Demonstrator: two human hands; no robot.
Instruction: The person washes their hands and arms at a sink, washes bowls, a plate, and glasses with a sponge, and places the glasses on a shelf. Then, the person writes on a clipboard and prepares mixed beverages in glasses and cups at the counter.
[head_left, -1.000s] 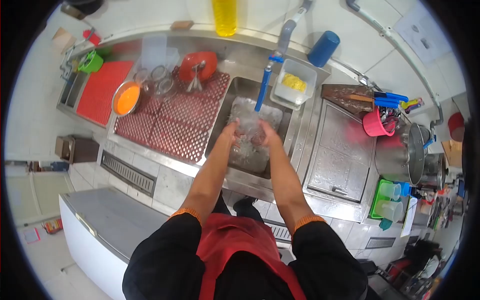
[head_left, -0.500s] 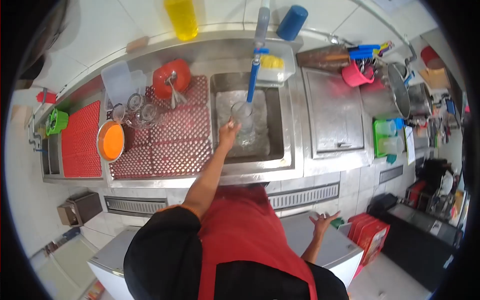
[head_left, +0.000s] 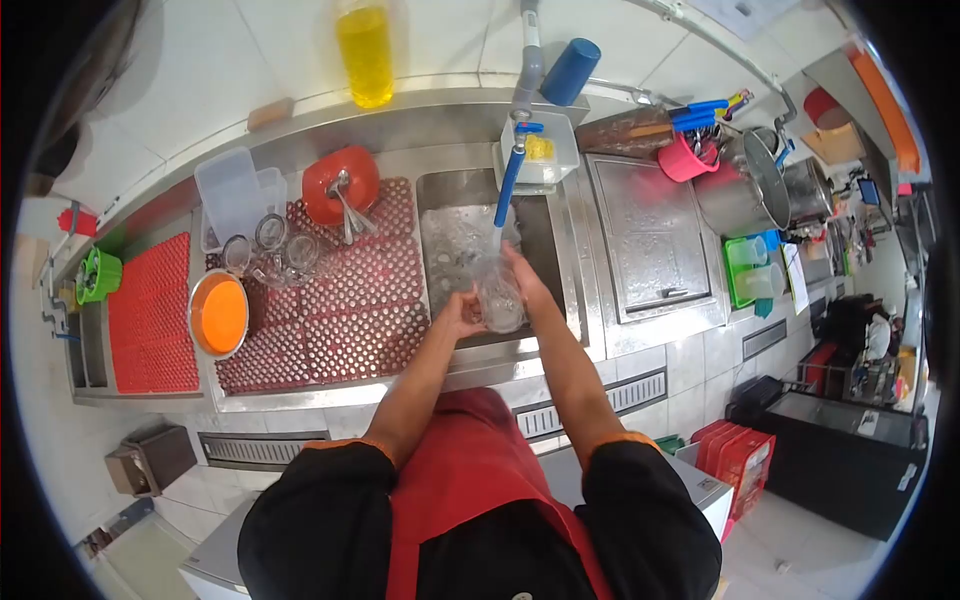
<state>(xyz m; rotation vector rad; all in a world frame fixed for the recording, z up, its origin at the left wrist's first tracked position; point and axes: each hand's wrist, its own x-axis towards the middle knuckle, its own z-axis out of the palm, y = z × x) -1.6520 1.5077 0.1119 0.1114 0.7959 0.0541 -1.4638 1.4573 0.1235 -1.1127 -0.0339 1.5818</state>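
Over the metal sink [head_left: 545,270], a clear glass [head_left: 501,304] is held between both hands, under the blue tap [head_left: 509,187]. My left hand [head_left: 465,314] wraps round its left side near the sink's front edge. My right hand [head_left: 521,272] grips the right side. Water runs down from the tap onto the glass. Below and behind it, the sink holds water and a pale tray-like shape [head_left: 450,235], whose details are blurred.
Left of the sink, a red perforated mat [head_left: 360,310] holds clear glass jars [head_left: 300,250], a red bowl [head_left: 340,185] with spoons and a bowl of orange liquid [head_left: 219,314]. A white container [head_left: 563,150] stands behind the sink, a pink cup [head_left: 684,160] to the right.
My right hand has come from out at the right side to the glass, which my left hand held alone half a second ago. The glass is now nearer the sink's front edge.
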